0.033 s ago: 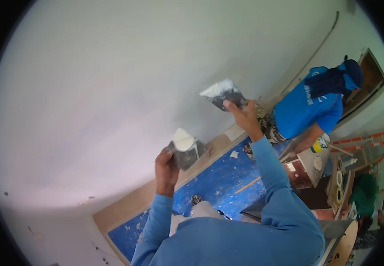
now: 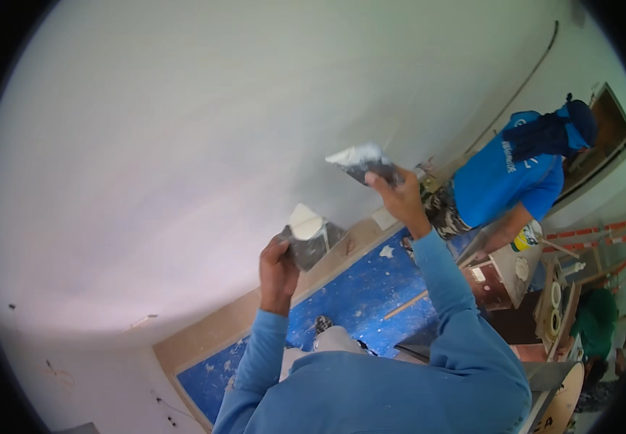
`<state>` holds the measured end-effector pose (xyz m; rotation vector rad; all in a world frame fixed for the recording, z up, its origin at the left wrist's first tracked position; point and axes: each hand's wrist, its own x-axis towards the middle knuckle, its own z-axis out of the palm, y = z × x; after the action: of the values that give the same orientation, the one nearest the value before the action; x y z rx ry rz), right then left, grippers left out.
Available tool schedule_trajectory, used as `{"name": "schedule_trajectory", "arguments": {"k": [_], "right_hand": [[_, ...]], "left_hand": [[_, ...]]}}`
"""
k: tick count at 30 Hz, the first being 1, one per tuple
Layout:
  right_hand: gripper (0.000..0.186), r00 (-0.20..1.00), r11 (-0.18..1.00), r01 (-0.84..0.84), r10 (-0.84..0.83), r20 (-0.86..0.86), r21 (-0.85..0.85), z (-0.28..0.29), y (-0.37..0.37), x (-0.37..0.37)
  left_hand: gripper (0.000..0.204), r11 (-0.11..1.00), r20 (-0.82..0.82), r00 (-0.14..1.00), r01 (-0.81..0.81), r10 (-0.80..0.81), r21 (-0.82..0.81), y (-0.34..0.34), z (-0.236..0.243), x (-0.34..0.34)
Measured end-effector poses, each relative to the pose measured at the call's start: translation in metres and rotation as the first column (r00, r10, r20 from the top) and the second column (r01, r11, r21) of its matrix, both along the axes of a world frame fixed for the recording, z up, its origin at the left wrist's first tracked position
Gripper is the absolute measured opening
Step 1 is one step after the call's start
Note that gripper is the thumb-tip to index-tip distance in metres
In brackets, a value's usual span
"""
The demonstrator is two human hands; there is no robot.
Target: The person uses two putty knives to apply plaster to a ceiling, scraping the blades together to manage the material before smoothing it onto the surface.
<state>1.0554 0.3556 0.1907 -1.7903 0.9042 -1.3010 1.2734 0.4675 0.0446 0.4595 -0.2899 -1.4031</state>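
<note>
My left hand point(image 2: 278, 271) grips a dark, flat putty knife point(image 2: 311, 252) by its left side, fingers closed round the edge. A mound of creamy white putty point(image 2: 305, 224) lies on its blade, with a thin streak beside it. Higher and to the right, my right hand point(image 2: 403, 202) is closed on a second wide putty knife point(image 2: 363, 171), thumb across its dark face. White putty coats the far edge of that blade. Both tools are held apart from each other in front of a pale wall point(image 2: 182, 159); whether either touches it I cannot tell.
To my right a co-worker in a blue shirt point(image 2: 504, 177) stands close to the wall. Spattered blue sheeting point(image 2: 356, 286) covers the floor, with a wooden stick point(image 2: 405, 305) on it. A bucket point(image 2: 528, 236) and wooden boxes stand at right; another person in green point(image 2: 595, 322) is beyond.
The right putty knife has dipped slightly. My left hand and its putty knife sit a little further right and higher in the picture; both grips are the same.
</note>
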Motion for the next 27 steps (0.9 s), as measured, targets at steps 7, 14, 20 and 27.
{"name": "schedule_trajectory", "arguments": {"k": [7,14,20,27], "right_hand": [[0.064,0.885,0.914,-0.398,0.361,-0.293,-0.075,-0.042,0.081,0.025],[0.067,0.706,0.921,-0.333,0.103,-0.701,-0.201,-0.093,0.088,0.022],[0.042,0.998,0.844,-0.045,0.061,-0.012,0.535,-0.147,0.063,-0.016],[0.04,0.597,0.456,-0.649,-0.19,0.779,0.609,-0.123,0.078,0.002]], "left_hand": [[0.026,1.0,0.006,1.0,0.022,-0.022,-0.006,0.026,-0.001,0.012],[0.028,0.998,0.176,0.983,-0.043,0.051,-0.048,0.059,0.004,0.014],[0.03,0.984,0.404,0.899,-0.179,0.168,-0.009,0.083,0.024,0.015],[0.027,0.889,0.731,0.541,-0.413,0.416,-0.2,0.063,0.005,0.0]]}}
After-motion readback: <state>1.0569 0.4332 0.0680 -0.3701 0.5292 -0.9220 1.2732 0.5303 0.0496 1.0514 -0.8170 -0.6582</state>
